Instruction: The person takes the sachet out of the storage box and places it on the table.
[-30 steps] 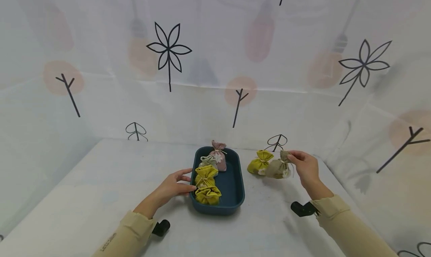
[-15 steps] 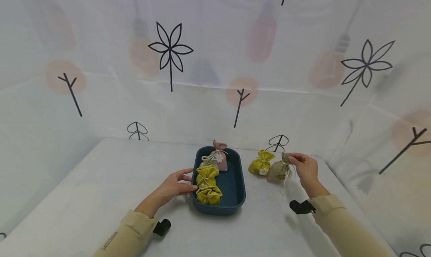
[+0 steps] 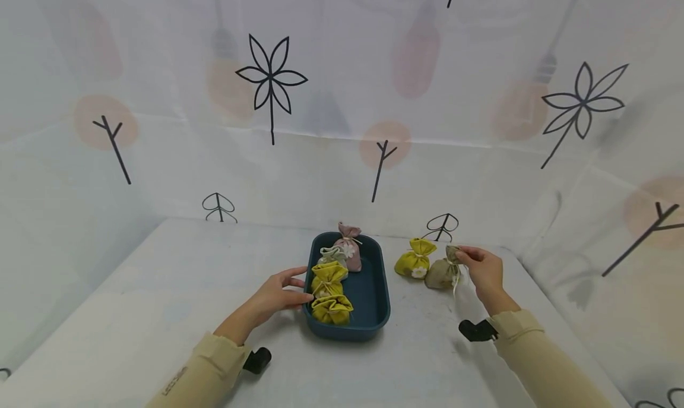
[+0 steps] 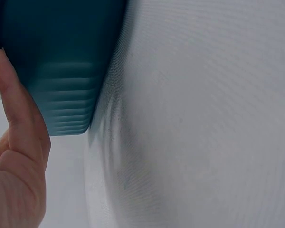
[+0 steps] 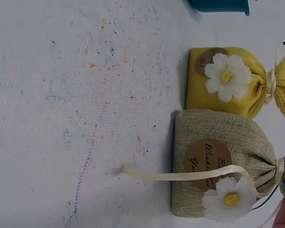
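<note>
Firstly, left hand [image 3: 269, 294] rests, fingers extended, against left side of dark teal rounded rectangular tray [image 3: 370, 298]; inside, along left side, two yellow fabric drawstring bags [image 3: 332, 311], pale grey-green fabric pouch [image 3: 332, 255] behind them, dusty-pink fabric sack [image 3: 351, 259] at back; right of tray, on white bench [image 3: 160, 289], mustard-yellow cloth bag with white flower [image 3: 408, 263]; just beside it, greyish-beige linen bag [image 3: 440, 275], white-flowered, round brown lettered tag [image 5: 208, 159]; right hand [image 3: 485, 271] pinches its gathered top.
</note>
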Demonstrator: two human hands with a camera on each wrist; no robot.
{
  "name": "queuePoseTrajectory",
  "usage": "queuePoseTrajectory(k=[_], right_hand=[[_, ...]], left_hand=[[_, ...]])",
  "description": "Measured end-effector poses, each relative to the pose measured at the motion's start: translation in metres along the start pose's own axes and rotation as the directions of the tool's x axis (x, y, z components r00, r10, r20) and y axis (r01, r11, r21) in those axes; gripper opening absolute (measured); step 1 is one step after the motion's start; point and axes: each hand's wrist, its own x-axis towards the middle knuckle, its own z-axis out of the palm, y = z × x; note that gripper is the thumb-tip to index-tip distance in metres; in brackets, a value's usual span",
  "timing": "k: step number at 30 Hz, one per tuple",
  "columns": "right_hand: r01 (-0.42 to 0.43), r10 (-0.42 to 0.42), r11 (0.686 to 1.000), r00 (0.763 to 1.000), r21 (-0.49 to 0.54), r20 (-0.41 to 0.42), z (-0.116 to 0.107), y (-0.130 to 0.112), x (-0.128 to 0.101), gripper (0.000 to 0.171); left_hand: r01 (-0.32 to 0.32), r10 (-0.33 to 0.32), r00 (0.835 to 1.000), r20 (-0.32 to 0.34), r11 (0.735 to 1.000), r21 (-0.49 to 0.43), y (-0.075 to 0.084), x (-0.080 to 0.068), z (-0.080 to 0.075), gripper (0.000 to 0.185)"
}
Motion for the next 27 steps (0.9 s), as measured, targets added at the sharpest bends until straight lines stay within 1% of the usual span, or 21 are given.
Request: queuePoseTrajectory(k=[4, 8, 9, 11, 12, 15, 17, 18, 19, 21, 22, 23, 24, 27], right_hand=[[-0.005, 0.005, 0.999, 1.0, -0.049, -0.014, -0.003, -0.001, -0.001, 0.04], [0.013, -0.014, 0.999, 1.0, -0.049, -0.025, -0.007, 0.003, 0.004, 0.044], [0.003, -0.005, 0.999, 1.0, -0.048, -0.029, -0.008, 0.006, 0.006, 0.044], [-0.002, 0.001, 1.0, 1.0, -0.027, -0.03, -0.009, 0.015, 0.013, 0.045], [0.005, -0.005, 1.0, 1.0, 0.005, -0.03, -0.01, 0.022, 0.018, 0.043], [0.013, -0.012, 0.999, 0.999, 0.031, -0.03, -0.012, 0.024, 0.019, 0.043], [0.043, -0.041, 0.996, 0.999, 0.078, -0.033, -0.013, 0.025, 0.019, 0.041], [0.047, -0.045, 0.996, 0.998, 0.072, -0.034, -0.013, 0.021, 0.016, 0.04], [0.039, -0.038, 0.998, 0.999, 0.04, -0.033, -0.014, 0.014, 0.013, 0.042], [0.017, -0.015, 0.999, 0.999, 0.04, -0.046, -0.013, 0.013, 0.014, 0.042], [0.042, -0.04, 0.999, 0.998, 0.029, -0.048, -0.012, 0.026, 0.024, 0.042], [0.036, -0.035, 0.999, 0.998, 0.024, -0.044, -0.012, 0.03, 0.027, 0.042], [0.022, -0.022, 1.0, 0.999, -0.005, -0.04, -0.012, 0.023, 0.023, 0.045], [0.045, -0.045, 0.999, 0.999, -0.002, -0.031, -0.011, 0.014, 0.017, 0.047]], left_hand=[[-0.002, 0.002, 1.0, 0.003, 1.0, -0.003, 0.0, 0.0, 0.0, 0.075], [0.003, -0.003, 1.0, -0.001, 1.0, -0.005, 0.001, 0.0, 0.0, 0.074], [0.002, -0.002, 1.0, 0.0, 1.0, -0.004, 0.001, 0.0, 0.0, 0.074], [0.001, -0.001, 1.0, 0.002, 1.0, -0.004, 0.001, 0.0, 0.0, 0.074], [0.0, 0.0, 1.0, 0.003, 1.0, -0.002, 0.001, -0.001, 0.0, 0.074], [-0.004, 0.004, 1.0, 0.008, 1.0, 0.0, 0.001, -0.001, 0.0, 0.075], [-0.002, 0.002, 1.0, 0.007, 1.0, -0.004, 0.001, -0.001, 0.0, 0.074], [-0.002, 0.002, 1.0, 0.008, 1.0, -0.006, 0.001, 0.0, 0.0, 0.074], [-0.001, 0.002, 1.0, 0.008, 1.0, -0.009, 0.001, 0.0, 0.0, 0.074], [-0.001, 0.001, 1.0, 0.007, 1.0, -0.015, 0.0, 0.0, 0.0, 0.074], [-0.001, 0.001, 1.0, 0.007, 1.0, -0.016, 0.0, 0.0, 0.0, 0.074], [-0.002, 0.002, 1.0, 0.007, 1.0, -0.017, 0.0, 0.0, -0.001, 0.074], [-0.003, 0.003, 1.0, 0.007, 1.0, -0.017, 0.0, 0.0, -0.001, 0.074], [-0.005, 0.005, 1.0, 0.005, 1.0, -0.009, 0.0, 0.0, -0.001, 0.074]])
